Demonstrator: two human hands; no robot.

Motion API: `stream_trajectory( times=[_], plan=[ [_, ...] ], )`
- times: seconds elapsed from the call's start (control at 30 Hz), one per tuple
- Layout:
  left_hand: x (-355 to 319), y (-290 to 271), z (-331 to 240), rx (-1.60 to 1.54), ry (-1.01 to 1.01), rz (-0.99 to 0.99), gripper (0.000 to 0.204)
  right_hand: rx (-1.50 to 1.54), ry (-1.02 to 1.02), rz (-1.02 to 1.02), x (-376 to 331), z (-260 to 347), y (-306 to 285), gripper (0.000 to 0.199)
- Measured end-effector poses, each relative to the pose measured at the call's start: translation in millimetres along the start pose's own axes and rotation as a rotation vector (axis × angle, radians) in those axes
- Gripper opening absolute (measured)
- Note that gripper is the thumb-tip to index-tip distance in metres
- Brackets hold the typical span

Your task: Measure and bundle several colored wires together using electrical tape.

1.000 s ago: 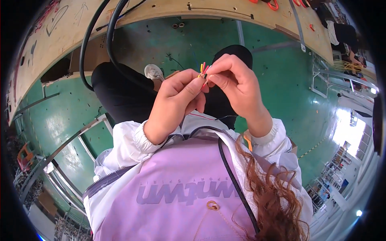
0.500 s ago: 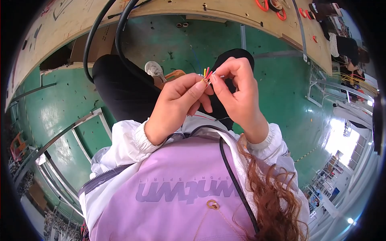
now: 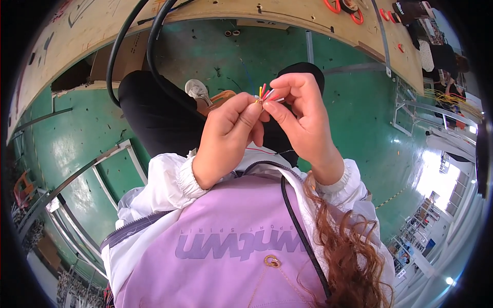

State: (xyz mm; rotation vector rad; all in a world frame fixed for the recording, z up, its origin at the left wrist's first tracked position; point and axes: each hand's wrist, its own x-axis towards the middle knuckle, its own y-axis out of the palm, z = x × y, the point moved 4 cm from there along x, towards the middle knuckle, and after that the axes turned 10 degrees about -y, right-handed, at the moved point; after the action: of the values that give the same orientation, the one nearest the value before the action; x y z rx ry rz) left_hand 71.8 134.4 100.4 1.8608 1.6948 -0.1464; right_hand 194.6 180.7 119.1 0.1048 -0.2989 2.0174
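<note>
Between my two hands, above my lap, is a small bunch of thin insulated wires (image 3: pixel 264 91) in yellow, red and white, with bare copper-coloured strands at the base. My left hand (image 3: pixel 226 134) pinches the bunch between thumb and bent forefinger. From the other side, the thumb and fingertips of my right hand (image 3: pixel 306 122) are closed on the same wires, close to the left fingertips. The ends fan out upward and to the right. Below the fingers a thin red wire (image 3: pixel 262 150) runs across my lap; whether it belongs to the bunch is hidden.
A curved wooden board (image 3: pixel 226 11) spans the far side, with red-handled tools (image 3: pixel 358 18) at its right. Thick black cables (image 3: pixel 114 66) hang from it on the left. Metal frames (image 3: pixel 105 154) stand to the left; another person (image 3: pixel 442 57) is at far right.
My right thumb has come lower and nearer the left fingertips, and the wire ends are spread differently. The left forearm has shifted slightly to the right.
</note>
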Motion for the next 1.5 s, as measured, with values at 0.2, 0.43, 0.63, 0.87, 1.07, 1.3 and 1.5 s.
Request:
stream_trajectory(
  times=[0.2, 0.43, 0.63, 0.87, 1.07, 1.3, 1.5],
  plan=[
    [4.0, -5.5, 10.2, -0.099, -0.062, 0.103, 0.021, -0.091, -0.031, 0.091, 1.0, -4.2, -1.0, 0.032],
    [7.0, -29.2, -18.4, -0.302, 0.18, 0.086, 0.024, 0.126, 0.431, -0.172, -8.1, -104.6, -49.0, 0.042],
    [6.8, -18.5, -25.0, -0.333, 0.194, 0.186, 0.023, 0.531, 0.684, 0.085, -5.4, -150.7, 15.7, 0.039],
    [48.6, -8.7, -53.0, -0.324, 0.447, -0.012, 0.023, 0.231, 0.085, -0.166, 48.6, -37.4, -28.5, 0.015],
    [73.2, 56.3, -94.6, -0.33, 0.661, 0.053, 0.023, 0.191, -0.141, -0.343, 35.5, 17.5, -53.5, 0.015],
    [84.8, 126.0, -134.7, -0.19, 0.7, 0.355, 0.022, -0.43, -0.466, -0.546, 50.9, 85.3, -100.5, 0.01],
    [73.7, 151.2, -156.1, -0.056, 0.798, 0.335, 0.022, -0.64, -0.484, -0.43, 55.7, 115.2, -127.1, 0.013]
  ],
)
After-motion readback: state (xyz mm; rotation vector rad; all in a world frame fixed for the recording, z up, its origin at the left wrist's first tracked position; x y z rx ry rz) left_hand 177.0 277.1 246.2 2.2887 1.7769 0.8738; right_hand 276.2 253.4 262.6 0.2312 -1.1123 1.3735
